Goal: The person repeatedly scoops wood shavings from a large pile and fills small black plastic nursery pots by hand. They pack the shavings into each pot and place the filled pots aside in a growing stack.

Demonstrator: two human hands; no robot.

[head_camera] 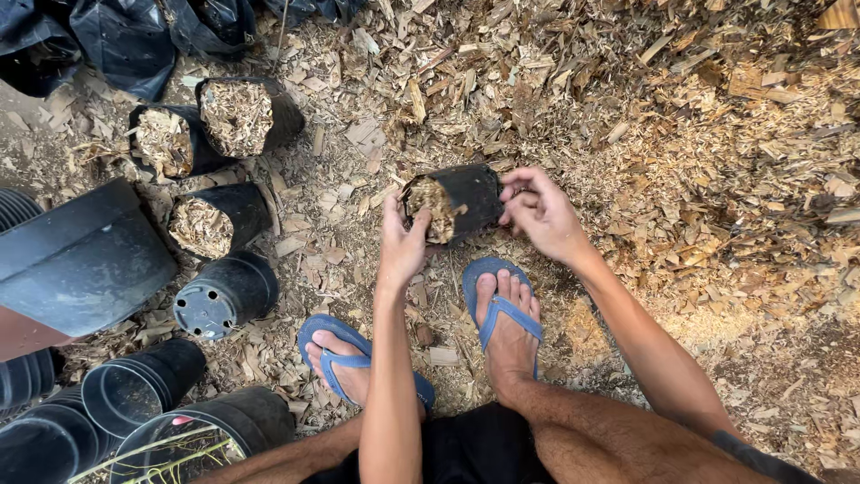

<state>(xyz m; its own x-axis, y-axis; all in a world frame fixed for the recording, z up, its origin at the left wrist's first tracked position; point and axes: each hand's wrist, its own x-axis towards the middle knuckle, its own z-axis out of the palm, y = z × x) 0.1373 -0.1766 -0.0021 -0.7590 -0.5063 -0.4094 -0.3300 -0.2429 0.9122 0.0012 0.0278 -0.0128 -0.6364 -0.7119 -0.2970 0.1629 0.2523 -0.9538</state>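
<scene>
Both hands grip one small black pot (pixel 459 202): left hand (pixel 400 240) clamped at its mouth, right hand (pixel 540 213) pinching its base, so it lies sideways above the ground without spilling its wood chips. I see my feet in blue sandals (pixel 502 309) just below it. To the left stand three filled pots (pixel 235 115), upright or leaning together to keep their fill. Nearer me, empty pots (pixel 224 294) lie tipped over. Wood chips (pixel 681 134) cover the ground ahead.
</scene>
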